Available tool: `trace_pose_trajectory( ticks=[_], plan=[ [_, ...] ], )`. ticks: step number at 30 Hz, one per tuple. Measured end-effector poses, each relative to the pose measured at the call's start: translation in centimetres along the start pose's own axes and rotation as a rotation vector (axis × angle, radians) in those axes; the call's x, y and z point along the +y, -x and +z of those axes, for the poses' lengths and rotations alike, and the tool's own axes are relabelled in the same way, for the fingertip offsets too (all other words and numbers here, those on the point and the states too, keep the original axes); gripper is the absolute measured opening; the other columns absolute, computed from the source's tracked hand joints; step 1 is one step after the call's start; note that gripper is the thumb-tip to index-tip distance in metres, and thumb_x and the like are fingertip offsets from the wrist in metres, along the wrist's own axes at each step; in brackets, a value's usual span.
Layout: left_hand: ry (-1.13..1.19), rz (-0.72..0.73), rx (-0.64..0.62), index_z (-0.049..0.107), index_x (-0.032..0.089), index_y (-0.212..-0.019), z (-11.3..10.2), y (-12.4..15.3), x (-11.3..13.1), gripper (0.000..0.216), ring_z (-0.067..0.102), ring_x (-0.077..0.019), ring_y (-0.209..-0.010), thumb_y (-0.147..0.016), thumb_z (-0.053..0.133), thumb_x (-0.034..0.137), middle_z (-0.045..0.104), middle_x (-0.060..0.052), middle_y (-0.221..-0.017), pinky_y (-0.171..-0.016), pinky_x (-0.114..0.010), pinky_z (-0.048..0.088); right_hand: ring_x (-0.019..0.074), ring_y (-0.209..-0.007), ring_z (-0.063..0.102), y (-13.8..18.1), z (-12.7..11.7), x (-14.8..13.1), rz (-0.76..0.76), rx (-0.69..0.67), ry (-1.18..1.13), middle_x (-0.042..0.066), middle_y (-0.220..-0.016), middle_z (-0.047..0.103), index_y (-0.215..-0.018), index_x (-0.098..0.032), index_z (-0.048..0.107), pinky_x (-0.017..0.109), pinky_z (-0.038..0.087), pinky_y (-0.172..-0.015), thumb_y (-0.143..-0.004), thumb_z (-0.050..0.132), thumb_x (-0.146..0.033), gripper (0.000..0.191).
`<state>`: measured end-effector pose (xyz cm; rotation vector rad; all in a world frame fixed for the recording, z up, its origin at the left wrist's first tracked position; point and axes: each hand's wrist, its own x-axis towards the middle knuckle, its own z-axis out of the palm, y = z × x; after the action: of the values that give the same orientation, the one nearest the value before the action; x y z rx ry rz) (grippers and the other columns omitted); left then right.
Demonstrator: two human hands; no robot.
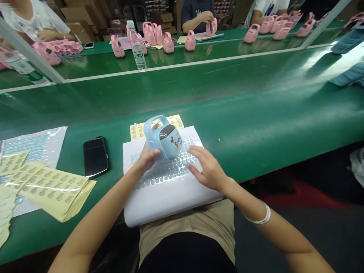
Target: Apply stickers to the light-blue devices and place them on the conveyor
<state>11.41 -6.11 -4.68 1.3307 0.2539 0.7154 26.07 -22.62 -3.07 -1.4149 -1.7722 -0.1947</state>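
My left hand (pixel 149 155) is closed around a light blue plastic case with a loop handle (pixel 167 142). The case is tilted and shows a dark window and a printed cartoon mouse. Below it lies a white sheet with rows of small clear oval stickers (pixel 170 172), its near edge curling over the table edge. My right hand (pixel 209 168) hovers at the sheet's right side, just right of the case, thumb and fingers apart. Nothing shows between them. Partly under the white sheet, a yellow sticker sheet (pixel 138 131) sticks out behind the case.
On the left, a black phone (pixel 96 156) lies beside stacked yellow sticker sheets (pixel 57 185) and a white sheet (pixel 58 142). A water bottle (pixel 138 51) stands by the divider. Across the green table (pixel 256 125), people handle several pink cases (pixel 168 42). Blue cases (pixel 348 74) stand far right.
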Motion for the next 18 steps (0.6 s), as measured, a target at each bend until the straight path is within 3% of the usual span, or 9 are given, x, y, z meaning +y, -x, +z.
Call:
trace_pose_trajectory(
  ticks=[3,5,12,15,18],
  plan=[
    [0.111,-0.117,0.015,0.034,0.023,-0.133,-0.8,-0.7,0.4,0.092,0.050,-0.0354,-0.113,-0.054,0.069,0.055,0.057,-0.012,-0.120,-0.090,-0.049,0.045,0.0329,-0.120,0.044,4.1,0.6,0.4,0.014,-0.393,0.166,0.020,-0.128,0.048,-0.126,-0.006,0.043,0.051,0.045,-0.092,-0.090,0.044,-0.027,0.042],
    [0.125,-0.158,0.017,0.037,0.022,-0.131,-0.9,-1.1,0.8,0.092,0.050,-0.0357,-0.113,-0.051,0.071,0.054,0.059,-0.011,-0.117,-0.091,-0.048,0.045,0.0321,-0.123,0.041,5.7,0.6,0.1,0.033,-0.505,0.200,0.018,-0.131,0.046,-0.127,-0.005,0.043,0.050,0.044,-0.095,-0.090,0.042,-0.028,0.043],
    [0.257,-0.275,0.067,0.046,0.021,-0.126,0.5,1.7,-0.2,0.081,0.055,-0.0356,-0.108,-0.056,0.065,0.059,0.067,-0.008,-0.103,-0.084,-0.046,0.051,0.0255,-0.118,0.048,8.0,-1.3,-2.0,0.026,-0.387,0.062,0.015,-0.120,0.057,-0.109,-0.005,0.058,0.041,0.048,-0.095,-0.093,0.040,-0.030,0.035],
    [0.332,-0.335,0.074,0.046,0.023,-0.125,0.8,3.1,-0.7,0.082,0.056,-0.0352,-0.107,-0.055,0.067,0.058,0.067,-0.007,-0.104,-0.081,-0.044,0.053,0.0221,-0.112,0.054,8.5,-1.8,-2.4,0.001,-0.358,-0.011,0.011,-0.112,0.063,-0.105,-0.008,0.060,0.037,0.050,-0.093,-0.092,0.044,-0.022,0.025],
    [0.420,-0.335,0.076,0.045,0.025,-0.126,0.9,3.7,-0.6,0.081,0.050,-0.0353,-0.115,-0.056,0.066,0.059,0.063,-0.006,-0.112,-0.087,-0.046,0.050,0.0235,-0.106,0.058,8.6,-1.5,-2.5,-0.066,-0.264,0.004,0.011,-0.104,0.066,-0.100,-0.007,0.061,0.036,0.054,-0.086,-0.086,0.053,-0.012,0.017]
  ],
)
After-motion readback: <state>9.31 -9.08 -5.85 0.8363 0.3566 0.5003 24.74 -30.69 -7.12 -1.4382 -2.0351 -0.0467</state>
